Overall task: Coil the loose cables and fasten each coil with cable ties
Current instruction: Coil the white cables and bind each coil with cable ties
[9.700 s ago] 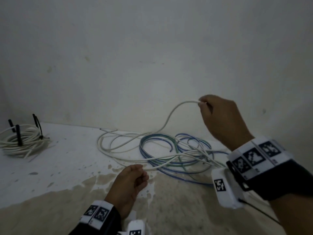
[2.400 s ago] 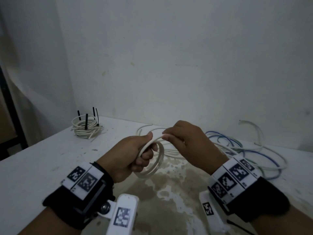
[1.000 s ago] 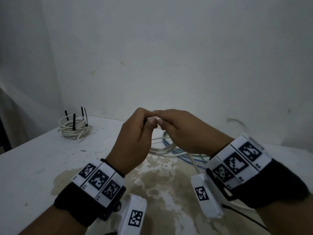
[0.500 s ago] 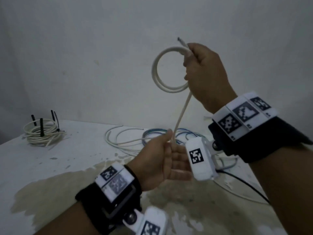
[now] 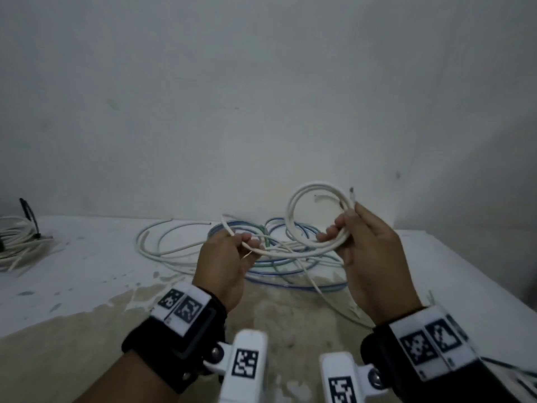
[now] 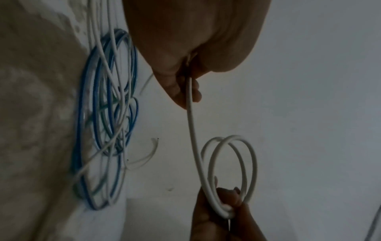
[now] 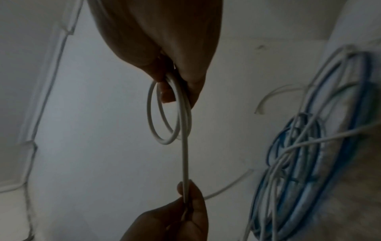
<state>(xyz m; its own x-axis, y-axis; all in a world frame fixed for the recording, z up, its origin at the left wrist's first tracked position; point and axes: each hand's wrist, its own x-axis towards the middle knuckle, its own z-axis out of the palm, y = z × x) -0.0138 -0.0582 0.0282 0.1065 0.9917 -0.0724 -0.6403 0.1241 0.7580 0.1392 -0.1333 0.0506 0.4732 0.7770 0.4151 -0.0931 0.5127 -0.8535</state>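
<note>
White cable coil point(image 5: 318, 218): right hand point(image 5: 367, 257) fingers point(image 5: 328, 235) clamp two loops, lowered from overhead to chest level.
Left hand point(image 5: 225, 261): pinches the tail at 9 o'clock, feeding another loop.
Bench point(image 5: 87, 257): loose cables point(image 5: 279, 269) at 12 o'clock; tied coil point(image 5: 17, 239) far left.

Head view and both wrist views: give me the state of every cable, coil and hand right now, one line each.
white cable: partly coiled, the rest trailing loose to the table
small white coil: two or so loops, held upright, untied
right hand: grips the small coil at its lower edge
left hand: pinches the straight run of the white cable
blue and green cables: loose, tangled on the table
finished white coil: lying flat, fastened with black ties
</note>
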